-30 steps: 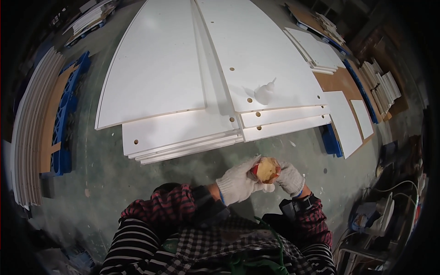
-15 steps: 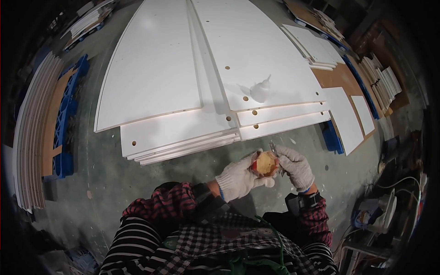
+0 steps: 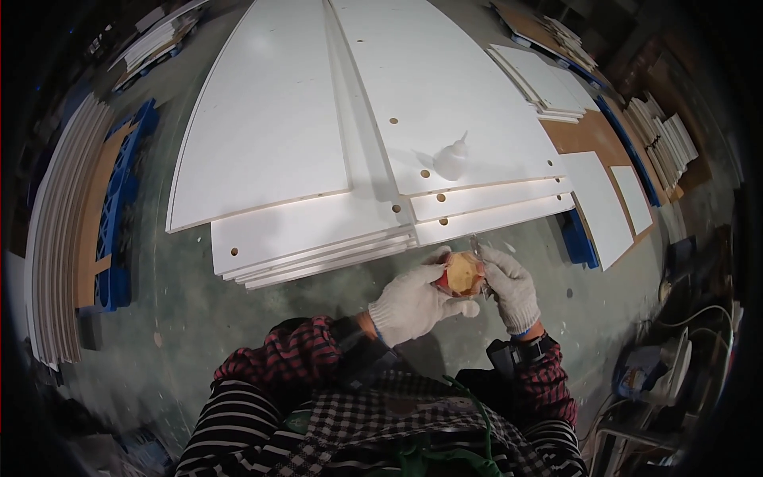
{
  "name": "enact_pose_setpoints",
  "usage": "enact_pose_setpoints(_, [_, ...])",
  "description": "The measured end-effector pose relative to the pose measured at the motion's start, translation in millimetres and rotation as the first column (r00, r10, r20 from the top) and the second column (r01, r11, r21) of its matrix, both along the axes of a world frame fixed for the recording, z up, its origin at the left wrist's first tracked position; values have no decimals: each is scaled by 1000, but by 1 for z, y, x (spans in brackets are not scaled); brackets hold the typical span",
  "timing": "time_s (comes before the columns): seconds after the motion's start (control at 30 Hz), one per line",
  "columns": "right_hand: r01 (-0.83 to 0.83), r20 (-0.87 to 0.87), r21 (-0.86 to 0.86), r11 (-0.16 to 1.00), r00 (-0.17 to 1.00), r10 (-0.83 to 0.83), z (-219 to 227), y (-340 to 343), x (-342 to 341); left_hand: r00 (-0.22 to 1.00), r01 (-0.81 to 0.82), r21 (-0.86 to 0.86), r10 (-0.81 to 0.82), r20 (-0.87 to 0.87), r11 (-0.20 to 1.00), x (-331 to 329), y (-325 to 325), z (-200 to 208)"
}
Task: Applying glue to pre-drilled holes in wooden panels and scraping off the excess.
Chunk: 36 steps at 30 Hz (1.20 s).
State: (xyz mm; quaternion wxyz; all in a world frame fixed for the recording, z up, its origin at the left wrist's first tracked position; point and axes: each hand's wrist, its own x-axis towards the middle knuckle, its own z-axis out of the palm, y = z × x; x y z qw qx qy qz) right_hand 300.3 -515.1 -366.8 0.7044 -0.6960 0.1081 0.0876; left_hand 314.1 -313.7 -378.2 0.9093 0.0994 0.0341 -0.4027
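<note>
Both my hands wear white knit gloves and work close together in front of the near edges of the stacked white boards (image 3: 310, 226). My left hand (image 3: 412, 304) wraps round a small red cup-like container (image 3: 464, 273) with a pale yellow-orange mass in it. At the container's right rim, my right hand (image 3: 510, 289) pinches a thin greyish metallic tool (image 3: 476, 246); its exact kind is hard to make out. A white squeeze bottle with a pointed nozzle (image 3: 451, 161) stands on the right-hand board, beside round brown-edged holes.
To the left, upright boards (image 3: 63, 230) stand by a blue pallet (image 3: 118, 207). More white panels (image 3: 602, 208) lie on brown sheet at the right, over another blue pallet (image 3: 578, 240). Cables (image 3: 699, 316) and a metal frame (image 3: 636, 433) are at lower right.
My left hand and the container have shifted slightly up and away from me. The right hand has stayed close beside the rim, with its tool still pinched.
</note>
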Motion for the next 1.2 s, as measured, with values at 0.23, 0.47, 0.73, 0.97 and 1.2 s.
enact_pose_setpoints(0.23, [-25,26,-45,999,999,26,4,-1,-1,995,50,60,-55,82,997,1,-3,-5])
enact_pose_setpoints(0.47, [-20,27,-83,996,999,22,-2,-3,-2,988,118,132,-129,83,984,0,2,-4])
enact_pose_setpoints(0.73, [-109,122,-138,984,985,126,0,0,-3,985,102,70,-110,130,992,3,2,-1])
enact_pose_setpoints(0.97, [-11,168,-68,998,986,23,5,7,-5,990,75,27,-78,115,997,3,5,-4])
enact_pose_setpoints(1.2, [-65,126,-82,995,989,75,-7,3,-6,997,52,73,-55,49,996,2,0,-14])
